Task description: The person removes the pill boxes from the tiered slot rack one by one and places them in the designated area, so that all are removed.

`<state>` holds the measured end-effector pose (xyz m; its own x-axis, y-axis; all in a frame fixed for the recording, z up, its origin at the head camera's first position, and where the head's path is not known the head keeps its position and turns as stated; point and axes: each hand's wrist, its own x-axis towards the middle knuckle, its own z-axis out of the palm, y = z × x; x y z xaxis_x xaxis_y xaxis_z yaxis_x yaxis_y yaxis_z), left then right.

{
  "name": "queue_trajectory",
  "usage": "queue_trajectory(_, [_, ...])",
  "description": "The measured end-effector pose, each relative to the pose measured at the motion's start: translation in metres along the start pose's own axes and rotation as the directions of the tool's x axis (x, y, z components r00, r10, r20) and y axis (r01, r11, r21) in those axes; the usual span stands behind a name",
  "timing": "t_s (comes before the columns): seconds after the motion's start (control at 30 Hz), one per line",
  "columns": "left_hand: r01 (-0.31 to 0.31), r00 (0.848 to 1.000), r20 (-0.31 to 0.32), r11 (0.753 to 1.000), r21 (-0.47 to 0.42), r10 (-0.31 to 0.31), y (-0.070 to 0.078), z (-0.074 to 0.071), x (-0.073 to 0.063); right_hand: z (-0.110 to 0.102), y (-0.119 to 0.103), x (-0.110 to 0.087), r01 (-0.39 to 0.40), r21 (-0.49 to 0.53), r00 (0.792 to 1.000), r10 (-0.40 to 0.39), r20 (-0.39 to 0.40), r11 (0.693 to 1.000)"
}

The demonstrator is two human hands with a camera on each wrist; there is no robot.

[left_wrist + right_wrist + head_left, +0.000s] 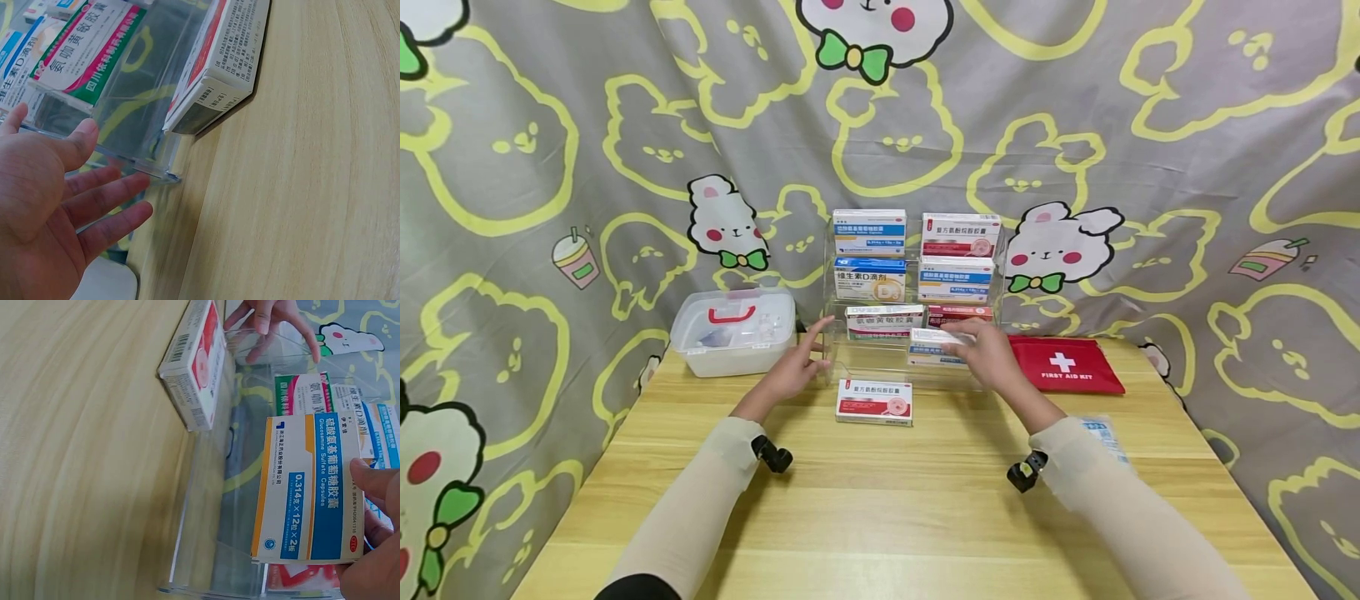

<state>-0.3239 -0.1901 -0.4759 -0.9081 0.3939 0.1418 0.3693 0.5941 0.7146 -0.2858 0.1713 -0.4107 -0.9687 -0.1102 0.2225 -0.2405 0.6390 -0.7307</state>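
My right hand [992, 357] pinches a white, blue and orange glucosamine capsule box [294, 487] by its end, at the lower right of a clear tiered display rack [861, 358]. In the right wrist view the box lies over part of the rack, covering some of a red box behind it. My left hand [792, 371] is beside the rack's left edge with its fingers spread and loose, holding nothing; whether it touches the edge, I cannot tell. A white and red medicine box [874, 402] stands on the table before the rack's lowest tier.
Several medicine boxes fill the upper tiers, among them a vitamin D box [870, 280]. Left of the rack stands a lidded plastic box [733, 333] with a red handle. A red first aid pouch [1067, 365] and a small plastic packet [1105, 437] lie on the right.
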Motion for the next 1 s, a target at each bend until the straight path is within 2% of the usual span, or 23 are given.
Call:
queue_trajectory(0.43, [-0.02,1.0,0.001,1.0,0.011,0.02,-0.002,0.0,0.0,-0.01,-0.014,-0.014,0.061,0.032,0.998,-0.061,0.017,0.998])
queue_trajectory(1.0, [-0.004,1.0,0.002,1.0,0.012,0.004,0.0,0.001,0.0,0.004,0.01,-0.044,0.077,-0.003,0.996,-0.077,0.039,0.997])
